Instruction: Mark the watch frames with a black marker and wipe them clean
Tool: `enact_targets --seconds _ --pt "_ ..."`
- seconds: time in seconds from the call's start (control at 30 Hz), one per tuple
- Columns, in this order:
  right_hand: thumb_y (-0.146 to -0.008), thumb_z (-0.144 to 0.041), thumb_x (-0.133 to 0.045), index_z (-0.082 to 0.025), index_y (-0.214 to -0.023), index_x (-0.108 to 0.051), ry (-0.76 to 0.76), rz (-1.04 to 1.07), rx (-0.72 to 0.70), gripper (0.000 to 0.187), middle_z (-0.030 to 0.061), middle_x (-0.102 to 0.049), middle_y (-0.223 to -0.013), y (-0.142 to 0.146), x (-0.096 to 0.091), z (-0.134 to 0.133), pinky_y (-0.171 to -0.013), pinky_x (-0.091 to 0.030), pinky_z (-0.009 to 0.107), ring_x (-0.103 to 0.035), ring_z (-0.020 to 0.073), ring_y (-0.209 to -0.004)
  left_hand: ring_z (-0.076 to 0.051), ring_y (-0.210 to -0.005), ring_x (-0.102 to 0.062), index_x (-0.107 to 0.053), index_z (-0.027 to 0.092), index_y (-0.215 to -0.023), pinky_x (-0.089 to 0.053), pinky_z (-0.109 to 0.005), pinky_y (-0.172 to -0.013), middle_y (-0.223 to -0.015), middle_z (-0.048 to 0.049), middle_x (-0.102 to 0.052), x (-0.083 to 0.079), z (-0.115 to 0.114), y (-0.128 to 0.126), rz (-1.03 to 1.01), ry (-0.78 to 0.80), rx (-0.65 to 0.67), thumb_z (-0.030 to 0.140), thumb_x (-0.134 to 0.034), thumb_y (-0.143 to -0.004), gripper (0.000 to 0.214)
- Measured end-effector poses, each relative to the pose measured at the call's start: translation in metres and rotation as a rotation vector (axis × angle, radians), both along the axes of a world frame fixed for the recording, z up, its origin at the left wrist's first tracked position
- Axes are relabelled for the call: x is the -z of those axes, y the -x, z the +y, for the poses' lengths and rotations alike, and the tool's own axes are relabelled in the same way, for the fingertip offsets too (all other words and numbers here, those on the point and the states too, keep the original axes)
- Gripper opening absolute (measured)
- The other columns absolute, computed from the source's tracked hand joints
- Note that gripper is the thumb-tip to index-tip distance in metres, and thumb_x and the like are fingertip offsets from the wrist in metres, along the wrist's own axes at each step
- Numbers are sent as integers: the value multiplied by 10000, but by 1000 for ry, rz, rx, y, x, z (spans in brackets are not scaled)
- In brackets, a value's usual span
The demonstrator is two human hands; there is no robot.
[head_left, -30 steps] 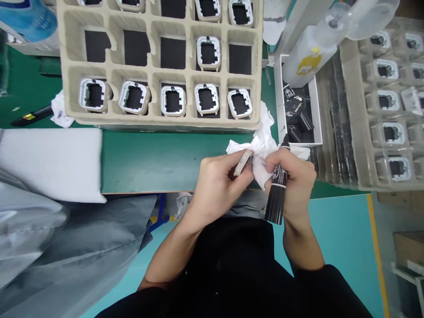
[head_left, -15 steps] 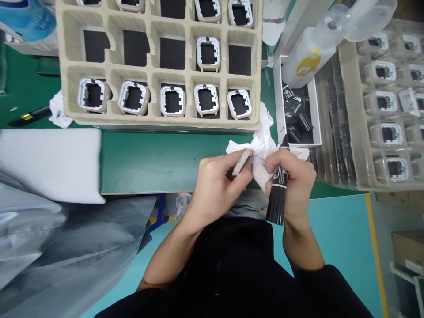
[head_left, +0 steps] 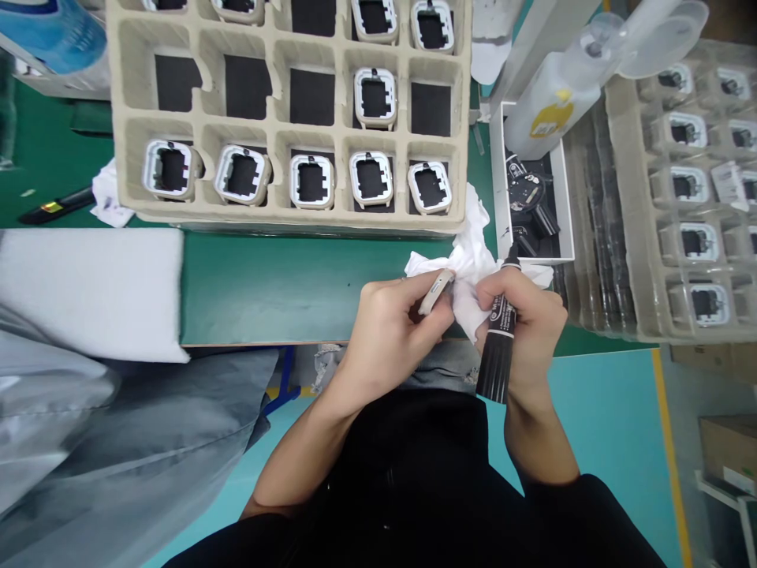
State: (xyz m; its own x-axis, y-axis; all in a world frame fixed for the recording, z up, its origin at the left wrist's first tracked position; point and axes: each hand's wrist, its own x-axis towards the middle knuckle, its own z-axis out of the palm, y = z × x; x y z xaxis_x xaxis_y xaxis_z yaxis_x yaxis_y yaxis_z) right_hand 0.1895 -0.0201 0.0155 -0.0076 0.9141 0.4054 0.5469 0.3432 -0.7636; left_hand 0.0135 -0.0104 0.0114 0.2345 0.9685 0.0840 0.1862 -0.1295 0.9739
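Note:
My left hand (head_left: 393,323) is closed around a small beige watch case (head_left: 436,290), held edge-up at the front edge of the green table (head_left: 284,284). My right hand (head_left: 526,319) grips a black marker (head_left: 500,335), tip pointing away from me, and pinches a crumpled white cloth (head_left: 470,272) against the case. The two hands touch around the case. Just beyond them sits a pulp tray (head_left: 284,110) whose near row holds several white-rimmed watch cases (head_left: 371,179).
A small white box of black parts (head_left: 532,201) stands right of the cloth, with a clear bottle (head_left: 556,99) above it. Stacked trays of cases (head_left: 686,189) fill the right side. White foam (head_left: 88,288) lies at left, and a person's grey sleeve (head_left: 118,442) below it.
Almost nothing has shifted; my hands stay together on the case and cloth, with only a slight drift of the view.

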Motion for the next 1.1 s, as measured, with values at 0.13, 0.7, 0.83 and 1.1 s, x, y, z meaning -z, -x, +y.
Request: enact_targets --seconds 0.13,0.7,0.83,1.1 --pt "-788 -179 -640 -242 -699 -552 -22 -59 35 141 -70 -432 -603 -2 7 -3 -525 -252 282 -340 98 -546 -116 -561 -508 -738 192 -757 -373 -258 -536 -599 27 -616 0 0 1 -16 31 -14 195 -666 -1011 263" --pt "-799 -130 -723 -245 -743 -578 -97 -90 52 194 -78 -451 -625 -4 18 -8 -534 -291 277 -368 98 -559 -120 -564 -473 -790 187 -831 -404 -279 -591 -584 34 -604 1 -1 1 46 -54 -12 196 -675 -1034 233" --pt "-791 -100 -714 -244 -752 -568 -104 -85 41 208 -84 -441 -631 -3 17 -8 -537 -292 271 -367 92 -563 -111 -567 -475 -760 180 -785 -390 -271 -581 -586 34 -606 0 0 1 32 -33 0 173 -670 -1023 255" --pt "-817 -90 -689 -238 -761 -531 -116 -77 0 224 -92 -415 -638 -2 14 -6 -538 -276 250 -344 78 -571 -89 -531 -521 -710 171 -750 -421 -227 -539 -585 35 -629 -3 0 2 -80 107 25 191 -655 -1041 297"
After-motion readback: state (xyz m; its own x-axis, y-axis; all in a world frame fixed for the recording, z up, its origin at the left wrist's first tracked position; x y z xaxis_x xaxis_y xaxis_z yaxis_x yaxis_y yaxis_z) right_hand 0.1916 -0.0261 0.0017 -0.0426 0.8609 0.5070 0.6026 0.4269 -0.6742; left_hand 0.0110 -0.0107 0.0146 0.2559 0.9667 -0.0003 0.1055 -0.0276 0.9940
